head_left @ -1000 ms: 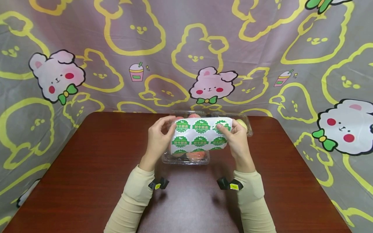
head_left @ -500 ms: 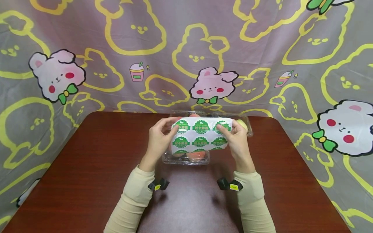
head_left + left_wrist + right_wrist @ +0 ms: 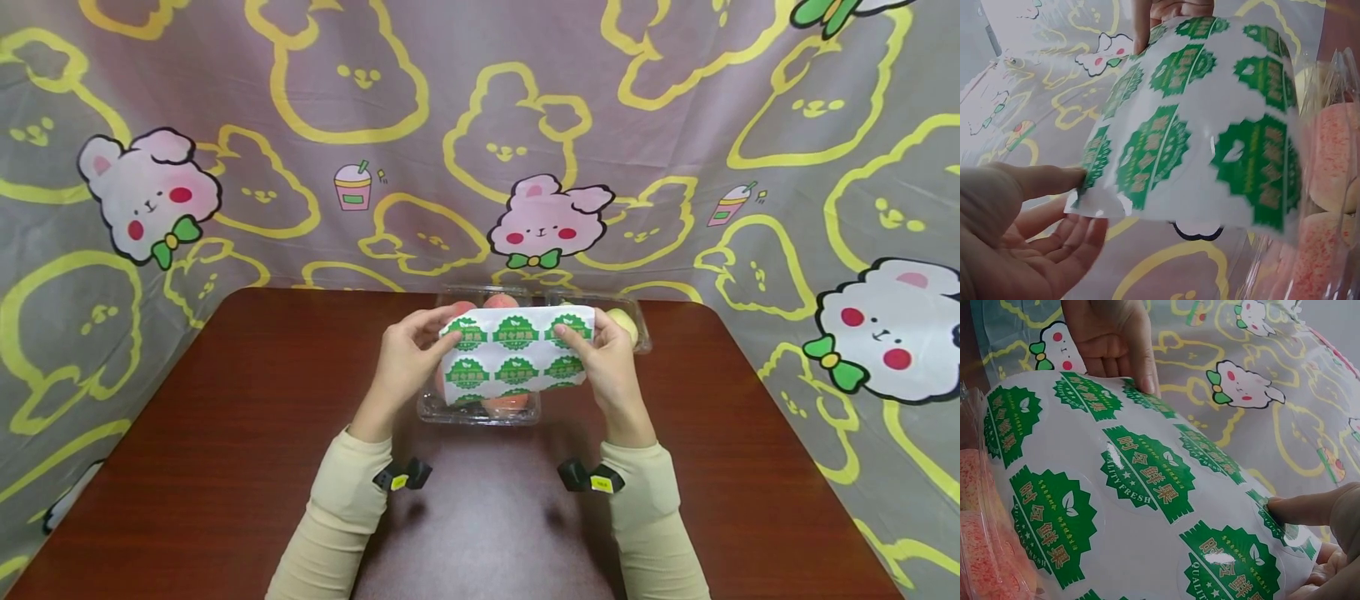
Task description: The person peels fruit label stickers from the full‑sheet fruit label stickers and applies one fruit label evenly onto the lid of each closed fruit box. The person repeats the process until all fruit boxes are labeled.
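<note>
Above the table (image 3: 202, 458), left hand (image 3: 405, 354) and right hand (image 3: 615, 358) are pinching a slightly dipping sticker sheet (image 3: 490, 353), visible labels (image 3: 516, 372) unpeeled.

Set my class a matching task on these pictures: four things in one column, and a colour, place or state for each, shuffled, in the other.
Column one
1. sheet
2. left hand
3. table
4. cloth

Column two
A. dark reddish brown
B. pinches the sheet at one end
C. hangs behind the table, grey with a yellow pattern
D. white and green, held up off the table

Pairs: 1-D, 2-B, 3-A, 4-C
</note>
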Available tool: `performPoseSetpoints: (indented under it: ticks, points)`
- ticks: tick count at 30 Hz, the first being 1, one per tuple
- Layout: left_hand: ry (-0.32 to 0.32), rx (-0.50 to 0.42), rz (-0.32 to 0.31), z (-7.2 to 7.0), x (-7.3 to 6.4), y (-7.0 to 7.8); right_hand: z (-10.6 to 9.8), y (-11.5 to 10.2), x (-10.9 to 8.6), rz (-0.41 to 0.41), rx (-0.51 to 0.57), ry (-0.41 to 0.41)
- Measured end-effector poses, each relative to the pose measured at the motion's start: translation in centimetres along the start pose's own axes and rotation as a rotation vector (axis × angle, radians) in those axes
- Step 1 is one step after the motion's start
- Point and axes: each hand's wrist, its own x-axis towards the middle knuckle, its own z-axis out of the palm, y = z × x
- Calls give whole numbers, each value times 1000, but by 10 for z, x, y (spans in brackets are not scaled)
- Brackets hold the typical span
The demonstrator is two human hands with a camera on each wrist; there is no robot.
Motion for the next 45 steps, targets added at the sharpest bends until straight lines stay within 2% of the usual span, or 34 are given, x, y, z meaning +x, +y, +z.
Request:
performPoseSetpoints:
  ticks: [5,11,15,19,26,33,37,45]
  points:
    - [-13,53,-1,-1,0,-3,0,0,-1,-1,-40,-10]
    - [28,62,6,2,-1,-3,1,0,-1,2,-40,-22]
    - [68,111,36,4,-1,-2,0,-1,-2,4,-43,-27]
    - [124,166,120,6,-1,-3,0,-2,-2,18,-44,-24]
    - [244,269,346,9,1,-5,-2,-4,-2,51,-39,-41]
    - [283,306,515,9,3,-6,-4,-6,-1,74,-7,-63]
    - [285,302,580,9,4,-7,-6,-5,0,84,11,-68]
    - [281,266,646,9,5,-9,-9,-3,2,97,60,-73]
